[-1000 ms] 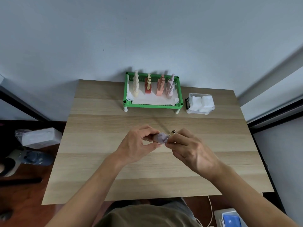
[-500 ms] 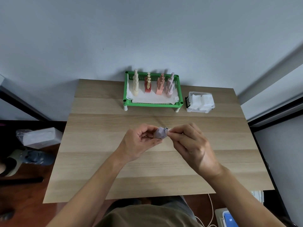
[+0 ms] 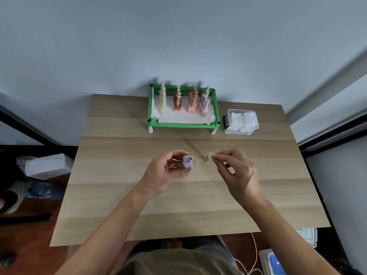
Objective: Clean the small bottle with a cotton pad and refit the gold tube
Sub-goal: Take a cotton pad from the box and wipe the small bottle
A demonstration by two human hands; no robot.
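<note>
Held items, both hands occupied. Left hand (image 3: 164, 171): fingers curled round the small bottle (image 3: 188, 162), a lilac piece with its neck pointing up and toward the right; a bit of gold shows at the neck, and I cannot tell what it is. Right hand (image 3: 236, 169): thumb and fingertips pinched on a wad of cotton pad (image 3: 211, 155), with the gold tube (image 3: 206, 158) jutting from the same pinch toward the bottle. I cannot tell how much of the tube the pad wraps.

Change noted: half a second ago the two hands met at the bottle, pad pressed against it. They have now drawn apart, with a clear gap of table (image 3: 139, 195) between bottle and tube. I read this as the wiping stroke ending, or the tube coming free of the neck; the refit seems not yet done, since tube and bottle are separate.

Position: bottle and tube sit above the middle of the table, near each other, not touching.

Other stock, far edge: green rack (image 3: 184, 124) holding rows of bottles, and beside it on the right a clear box (image 3: 241, 121) of white pads.
</note>
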